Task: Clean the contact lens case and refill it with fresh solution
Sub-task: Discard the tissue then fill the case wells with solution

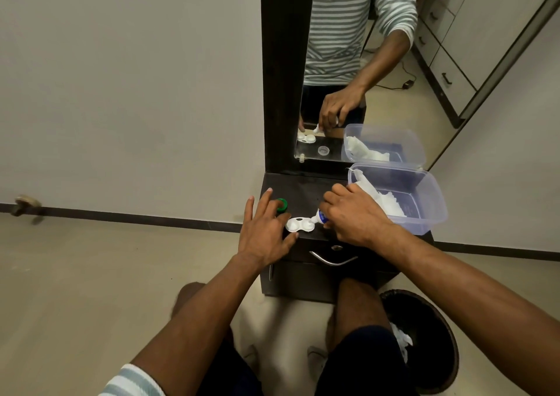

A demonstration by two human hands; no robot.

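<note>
A small dark surface [306,189] stands against a wall mirror [348,62], with pale floor open to the left and in front. A clear plastic tub [430,210] holding white tissue [385,201] fills the right side of the surface and overhangs its right edge. The white contact lens case [300,224] lies uncapped near the front edge, roughly at the middle. The left hand [263,232] rests beside the case on its left, fingers spread and fairly straight, gripping nothing. A green cap [281,205] sits just behind those fingers, near the left edge. The right hand [354,214] curls round a small solution bottle [319,217], tilted so its nozzle points at the case's right well. A dark bin [424,335] stands on the floor at lower right.
</note>
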